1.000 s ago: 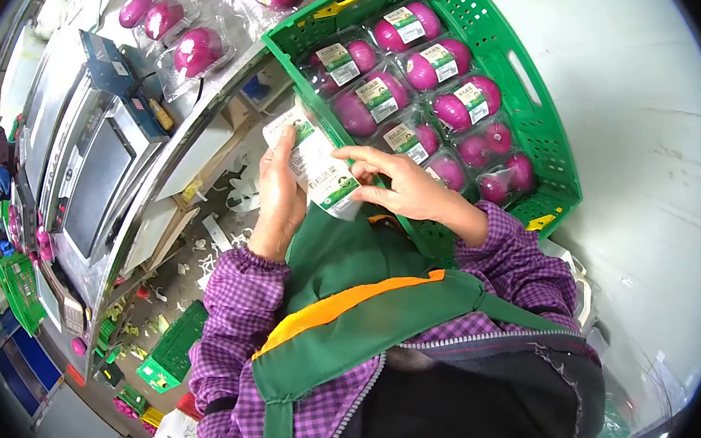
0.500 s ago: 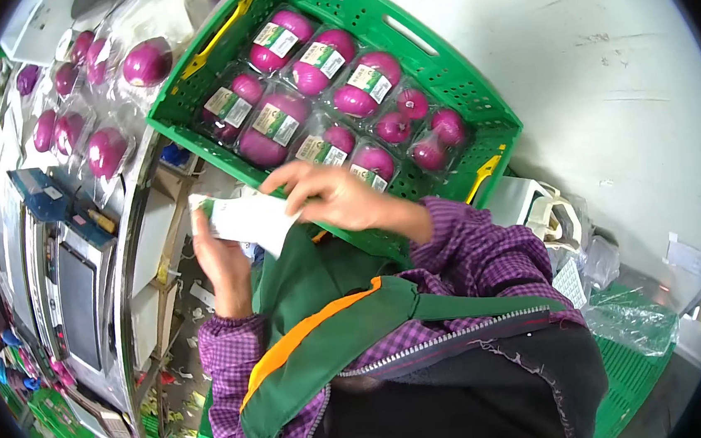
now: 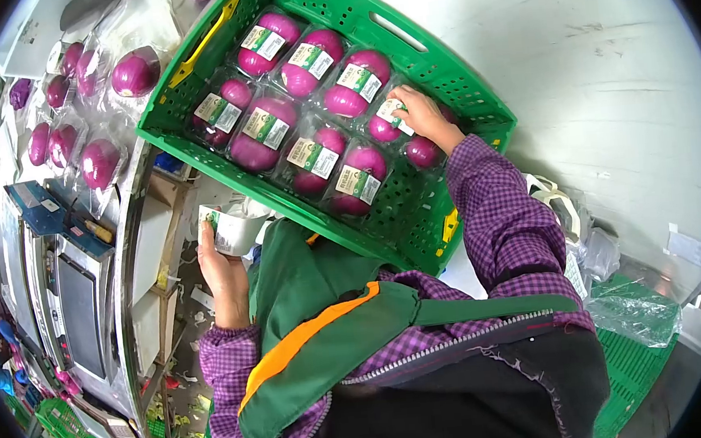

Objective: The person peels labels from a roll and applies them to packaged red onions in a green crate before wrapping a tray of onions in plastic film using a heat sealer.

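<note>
A green plastic crate (image 3: 473, 100) holds several wrapped packs of purple onions (image 3: 276, 129), most bearing a white-and-green label. My right hand (image 3: 421, 117) reaches into the crate's far right corner and presses a label (image 3: 391, 112) onto an onion pack there. My left hand (image 3: 219, 260) stays low beside my green apron and grips a curled strip of label backing (image 3: 235, 229).
More wrapped purple onions (image 3: 103, 157) without labels lie on the steel counter (image 3: 138, 221) at the left, next to a weighing machine with a screen (image 3: 78, 301). Paper scraps litter the floor below. Another green crate (image 3: 639, 369) and plastic bags sit at the right.
My right hand left the label strip and reached into the crate with a label, now pressing it on an onion pack. My left hand kept the strip, which has curled.
</note>
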{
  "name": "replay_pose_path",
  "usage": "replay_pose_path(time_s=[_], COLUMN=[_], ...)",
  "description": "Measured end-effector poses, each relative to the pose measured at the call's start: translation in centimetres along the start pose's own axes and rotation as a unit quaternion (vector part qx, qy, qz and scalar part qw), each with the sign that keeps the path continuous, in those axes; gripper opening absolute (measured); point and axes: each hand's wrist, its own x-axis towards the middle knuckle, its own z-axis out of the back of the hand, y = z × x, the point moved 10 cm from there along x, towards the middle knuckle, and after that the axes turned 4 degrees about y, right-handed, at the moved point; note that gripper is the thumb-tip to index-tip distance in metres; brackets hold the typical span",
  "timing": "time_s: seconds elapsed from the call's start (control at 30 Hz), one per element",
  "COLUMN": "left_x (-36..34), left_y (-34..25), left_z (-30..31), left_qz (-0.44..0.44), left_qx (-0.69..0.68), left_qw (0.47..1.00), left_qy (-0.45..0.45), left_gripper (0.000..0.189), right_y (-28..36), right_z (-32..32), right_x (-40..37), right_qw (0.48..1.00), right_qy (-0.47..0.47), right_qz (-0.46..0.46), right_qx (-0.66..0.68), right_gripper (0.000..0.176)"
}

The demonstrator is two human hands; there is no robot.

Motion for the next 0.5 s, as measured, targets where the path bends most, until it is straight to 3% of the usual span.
replay_pose_path(time_s=[0.03,0.1,0.17,0.2,0.3,0.37,0.43,0.47,0.5], left_x=[0.0,0.0,-0.1,-0.2,-1.0,-1.6,-2.5,-2.8,-3.2], left_y=[0.0,-0.2,-0.2,0.0,0.3,0.0,-0.6,-0.8,-0.9], left_z=[0.2,0.8,0.8,0.7,-1.3,-2.9,-4.3,-4.9,-5.6], left_qz=[-0.001,-0.008,-0.003,0.003,0.025,0.021,-0.002,-0.016,-0.029], left_qx=[0.001,-0.012,-0.015,-0.016,-0.032,-0.027,-0.019,-0.012,-0.002], left_qw=[1.000,1.000,1.000,1.000,0.999,0.996,0.994,0.992,0.990], left_qy=[-0.002,-0.014,-0.007,0.001,0.036,0.084,0.104,0.121,0.140], left_gripper=[0.034,0.035,0.035,0.035,0.035,0.035,0.034,0.034,0.033], right_y=[0.1,1.6,3.3,2.5,1.5,3.7,9.6,12.2,15.3], right_z=[0.0,0.8,1.9,0.7,0.6,2.4,3.2,1.4,-0.6], right_x=[-0.1,-0.8,-1.7,-1.8,-2.0,-2.4,-2.3,-2.2,-2.4], right_qw=[0.999,0.999,0.985,0.982,0.957,0.979,0.992,0.969,0.908], right_qy=[0.010,-0.022,-0.058,-0.012,-0.053,-0.077,-0.078,-0.021,0.036], right_qz=[-0.024,0.007,0.078,0.094,0.092,0.058,0.090,0.087,0.075], right_qx=[-0.048,-0.049,-0.139,-0.161,-0.271,-0.178,0.040,0.231,0.410], right_gripper=[0.036,0.045,0.050,0.057,0.058,0.051,0.038,0.032,0.027])
